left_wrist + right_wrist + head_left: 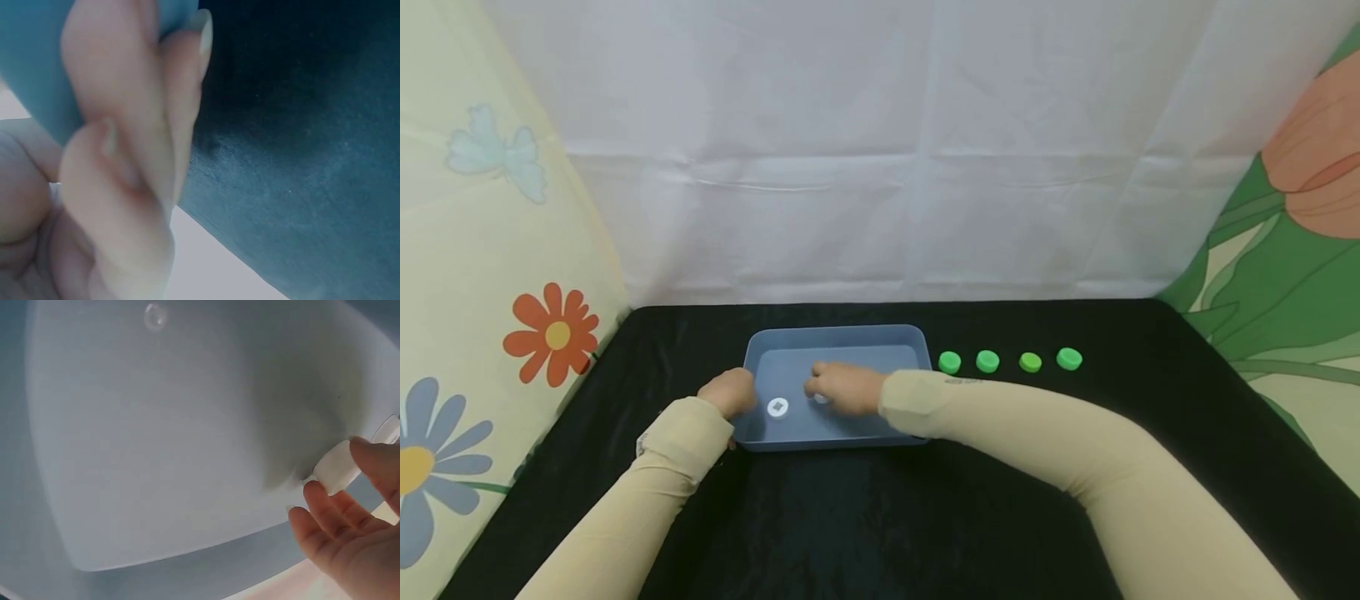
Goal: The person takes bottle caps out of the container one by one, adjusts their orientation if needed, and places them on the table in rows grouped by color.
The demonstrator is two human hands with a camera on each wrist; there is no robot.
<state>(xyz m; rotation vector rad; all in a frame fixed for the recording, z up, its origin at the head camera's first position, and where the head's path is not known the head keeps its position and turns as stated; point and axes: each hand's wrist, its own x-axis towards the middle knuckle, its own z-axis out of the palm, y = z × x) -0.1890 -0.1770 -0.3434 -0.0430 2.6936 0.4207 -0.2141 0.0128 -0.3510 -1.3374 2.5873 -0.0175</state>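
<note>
A blue-grey rectangular tray (842, 433) lies on the black-covered table. My left hand (728, 393) grips its left rim; the left wrist view shows curled fingers (119, 75) against the blue wall. Inside the tray, my right hand (847, 388) pinches a white round cap (336, 467) between thumb and fingers, low over the tray floor. In the head view that hand mostly covers the cap. Left of it another white round cap (778, 407) with a dark mark on top lies on the tray floor, partly visible at the right wrist view's edge.
Right of the tray stand several green caps in a row, from the nearest green cap (950, 362) to the farthest green cap (1069, 359); one yellower cap (1030, 362) is among them. A white cloth (850, 167) hangs behind the black table cover (850, 525).
</note>
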